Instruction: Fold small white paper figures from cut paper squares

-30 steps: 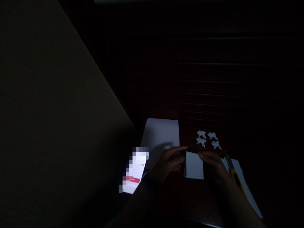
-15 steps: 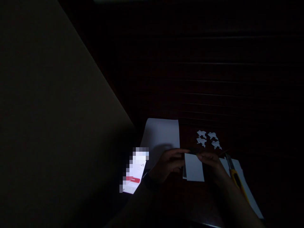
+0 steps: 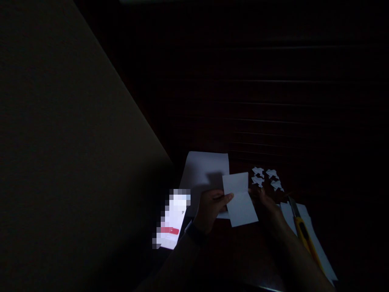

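My left hand (image 3: 212, 207), with a dark band at the wrist, pinches the left side of a white piece of paper (image 3: 241, 207), its thumb on the front face. A crease runs across the paper, and its upper part bends at an angle to the lower part. My right hand (image 3: 270, 209) is just right of the paper near the crease. Its fingers look stretched out and apart in the dim light; whether a fingertip touches the edge cannot be made out. Behind it lie several small folded paper figures (image 3: 258, 181).
A large white sheet (image 3: 203, 168) lies at the back left. A lit phone (image 3: 173, 219) stands tilted beside my left forearm. On the right, a yellow utility knife (image 3: 304, 235) rests on white paper (image 3: 320, 243). A wall (image 3: 91, 162) borders the dark table on the left.
The paper has opened from a smaller folded rectangle into a creased sheet, raised and turned slightly. My right hand has come off its top edge and moved right; my left thumb is now on its front.
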{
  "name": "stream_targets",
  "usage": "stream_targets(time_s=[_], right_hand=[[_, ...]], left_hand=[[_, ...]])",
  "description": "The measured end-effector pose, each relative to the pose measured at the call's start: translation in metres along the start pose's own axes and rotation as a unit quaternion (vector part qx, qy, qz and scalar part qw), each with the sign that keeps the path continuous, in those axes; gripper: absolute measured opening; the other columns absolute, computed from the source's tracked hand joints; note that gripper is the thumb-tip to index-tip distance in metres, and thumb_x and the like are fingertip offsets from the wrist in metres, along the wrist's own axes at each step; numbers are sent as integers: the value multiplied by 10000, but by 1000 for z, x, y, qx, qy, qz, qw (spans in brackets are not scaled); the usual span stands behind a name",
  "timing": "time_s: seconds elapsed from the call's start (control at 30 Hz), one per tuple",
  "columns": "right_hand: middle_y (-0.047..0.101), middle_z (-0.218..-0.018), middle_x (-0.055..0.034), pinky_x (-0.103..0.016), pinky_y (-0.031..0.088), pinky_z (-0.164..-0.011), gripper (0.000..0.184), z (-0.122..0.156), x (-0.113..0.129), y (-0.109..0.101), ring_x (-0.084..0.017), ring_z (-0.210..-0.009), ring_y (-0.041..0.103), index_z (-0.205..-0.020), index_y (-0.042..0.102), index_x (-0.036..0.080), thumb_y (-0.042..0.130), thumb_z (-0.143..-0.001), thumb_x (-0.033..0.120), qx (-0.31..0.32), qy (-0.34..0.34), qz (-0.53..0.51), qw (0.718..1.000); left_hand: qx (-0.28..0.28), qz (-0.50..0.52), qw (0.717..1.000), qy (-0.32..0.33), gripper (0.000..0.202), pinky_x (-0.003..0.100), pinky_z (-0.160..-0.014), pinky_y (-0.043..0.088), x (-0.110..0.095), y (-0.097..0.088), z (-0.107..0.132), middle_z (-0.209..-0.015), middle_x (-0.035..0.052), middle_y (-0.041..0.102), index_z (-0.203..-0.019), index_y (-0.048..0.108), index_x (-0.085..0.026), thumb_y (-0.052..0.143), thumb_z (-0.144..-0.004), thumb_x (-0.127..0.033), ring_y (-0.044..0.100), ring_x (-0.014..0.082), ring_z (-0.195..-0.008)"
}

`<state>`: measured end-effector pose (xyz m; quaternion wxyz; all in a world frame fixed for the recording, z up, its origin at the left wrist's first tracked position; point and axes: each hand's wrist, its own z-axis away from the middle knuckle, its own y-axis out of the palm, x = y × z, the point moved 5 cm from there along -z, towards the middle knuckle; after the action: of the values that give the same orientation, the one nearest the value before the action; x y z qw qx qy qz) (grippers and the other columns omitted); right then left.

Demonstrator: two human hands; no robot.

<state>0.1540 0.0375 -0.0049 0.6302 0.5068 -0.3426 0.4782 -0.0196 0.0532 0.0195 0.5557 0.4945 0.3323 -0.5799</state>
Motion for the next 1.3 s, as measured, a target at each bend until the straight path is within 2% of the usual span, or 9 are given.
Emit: stream_targets(time_s=[0.17, 0.33, 0.43, 0.6, 0.73, 0.87, 0.93, 1.13, 1.3], right_hand=[[666, -997, -86, -336, 480, -671, 398, 1, -2, 4, -243, -816, 629, -1132, 570, 216, 597, -782, 403, 14, -3, -19, 1000], [608, -1165, -85, -393, 485, -747, 610, 5, 11, 3, -221, -804, 641, -1340, 341, 317, 598, -788, 290, 53, -21, -15, 998], [585, -1203, -76, -413, 470, -821, 582, 8, 14, 8, -234, -915, 619, -1290, 441, 290, 632, -747, 203, 127, -29, 74, 989], [555, -1236, -58, -400, 452, -902, 377, 12, 14, 18, -256, -1098, 530, -1092, 642, 252, 651, -722, 177, 211, -62, 172, 960], [660, -1071, -59, -390, 487, -848, 225, 13, 6, 19, -242, -975, 610, -949, 712, 237, 653, -733, 215, 248, -39, 220, 943], [716, -932, -51, -358, 492, -801, 213, 13, 1, 16, -232, -874, 648, -924, 721, 225, 688, -716, 256, 270, -5, 245, 931], [718, -921, -53, -337, 480, -788, 190, 12, 1, 13, -225, -863, 645, -913, 723, 211, 658, -751, 285, 243, -8, 237, 941], [713, -818, -56, -273, 444, -705, 243, 3, -3, -2, -191, -774, 622, -760, 710, 155, 577, -818, 350, 58, -27, 178, 982], [655, -617, -20, -227, 401, -566, 290, -1, -5, -4, -140, -599, 572, -595, 654, 148, 611, -790, 359, 5, -27, 186, 982]], left_hand=[[-27, 5, 1000, -14, 328, 312, -628, 540, 5, -5, -2, -792, 95, 683, -786, 656, -104, 642, -718, -425, 658, 229, -739], [-38, 25, 999, -24, 341, 354, -670, 554, 3, -13, -2, -849, 106, 684, -837, 653, -107, 642, -722, -428, 660, 246, -785], [-8, 34, 999, -36, 341, 371, -685, 552, 2, -12, -1, -869, 119, 685, -851, 654, -102, 641, -728, -419, 659, 252, -792], [58, 39, 995, -74, 326, 364, -658, 549, 9, -3, 0, -842, 120, 684, -841, 660, -93, 662, -713, -392, 661, 250, -762], [52, 13, 996, -68, 318, 314, -583, 542, 16, -1, -1, -823, 100, 679, -820, 664, -104, 658, -711, -403, 655, 222, -717], [46, -6, 998, -52, 305, 279, -553, 532, 20, -1, -3, -733, 60, 666, -788, 666, -113, 648, -717, -409, 639, 187, -658], [39, 0, 998, -42, 299, 278, -559, 535, 19, -1, -4, -699, 45, 656, -756, 663, -116, 647, -717, -412, 632, 178, -641], [36, 20, 999, -29, 301, 341, -703, 550, 14, 7, -4, -810, 73, 681, -817, 676, -113, 635, -735, -400, 653, 214, -761], [40, 10, 999, -8, 339, 349, -703, 554, 10, 13, 1, -838, 81, 684, -840, 672, -112, 591, -765, -432, 651, 229, -804]])
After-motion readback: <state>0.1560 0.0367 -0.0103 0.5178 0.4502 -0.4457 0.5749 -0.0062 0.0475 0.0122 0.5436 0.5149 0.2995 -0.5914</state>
